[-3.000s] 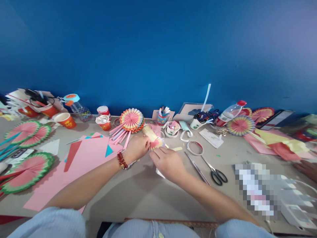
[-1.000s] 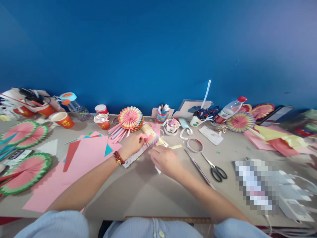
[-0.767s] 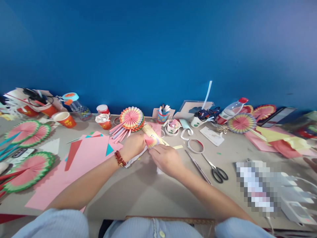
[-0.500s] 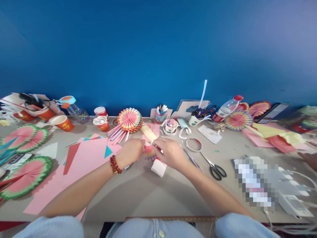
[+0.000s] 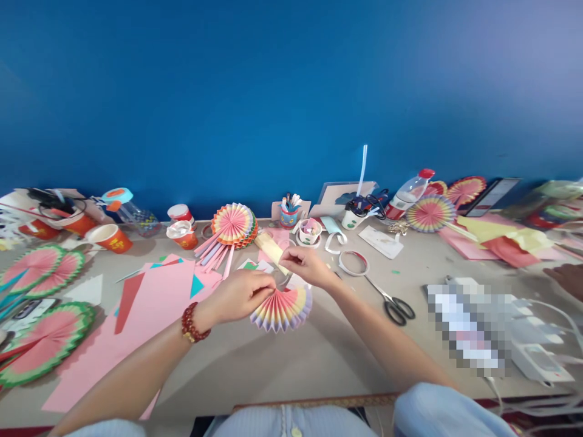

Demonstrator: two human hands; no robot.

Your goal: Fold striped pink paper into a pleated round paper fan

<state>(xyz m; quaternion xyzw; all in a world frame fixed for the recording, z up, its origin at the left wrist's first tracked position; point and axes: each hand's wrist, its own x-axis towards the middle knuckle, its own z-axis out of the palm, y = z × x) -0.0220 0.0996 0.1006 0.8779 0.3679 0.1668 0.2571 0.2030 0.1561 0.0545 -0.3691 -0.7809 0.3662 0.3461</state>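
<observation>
Three green-edged paper fans [image 5: 52,343] lie near the left edge of the desk [image 5: 282,367], with an orange paper cup [image 5: 113,238] and a clear bottle with a blue lid [image 5: 136,213] behind them toward the desk's back edge. Next come overlapping pink sheets [image 5: 159,309], reaching toward the front edge, a red paper strip [image 5: 129,300] lying on them. Near the back edge, right of a white-filled cup [image 5: 183,235], sits a stack of round fans [image 5: 234,224], its handles pointing frontward.

The left hand [image 5: 243,297], a beaded bracelet [image 5: 195,323] at its wrist, has thumb and fingertips clamped on the gathered end of a pleated fan [image 5: 283,311]. Pink, yellow and lilac, that fan spreads out over the middle of the desk, rim toward the front edge; whether it touches the surface I cannot tell. Just above its right part is the right hand [image 5: 307,265], fingers curled; whether they grip anything cannot be told.

Farther right are a tape roll [image 5: 354,254] and black-handled scissors [image 5: 398,311]. At the desk's right edge, another person's hand [image 5: 565,282] shows near crumpled yellow and red papers [image 5: 512,250].
</observation>
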